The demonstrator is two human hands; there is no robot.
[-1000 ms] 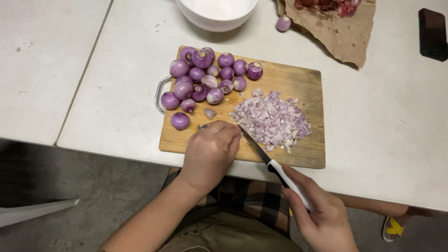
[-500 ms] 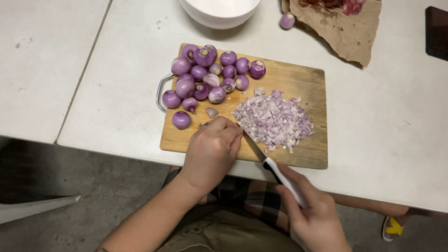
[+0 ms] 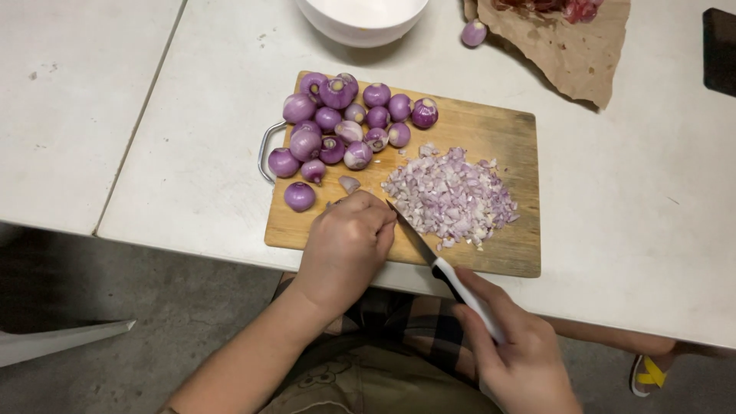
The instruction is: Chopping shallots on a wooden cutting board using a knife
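A wooden cutting board [image 3: 506,130] with a metal handle lies on the white table. Several peeled purple shallots [image 3: 337,123] are heaped on its far left part. A pile of chopped shallot [image 3: 452,195] lies right of centre. My left hand [image 3: 346,244] is curled over the board's near edge, fingers closed on something small that is hidden beneath them. My right hand [image 3: 517,356] grips the white handle of a knife [image 3: 429,253]; the blade tip rests on the board right beside my left fingers, at the edge of the chopped pile.
A white bowl [image 3: 360,19] stands beyond the board. Brown paper [image 3: 560,42] with peelings lies at the far right, a single shallot [image 3: 474,33] next to it. A dark flat object [image 3: 719,50] is at the right edge. The table's near edge runs just below the board.
Both hands stay almost in place; the knife tip has crept slightly closer to my left fingers. The view has shifted a little.
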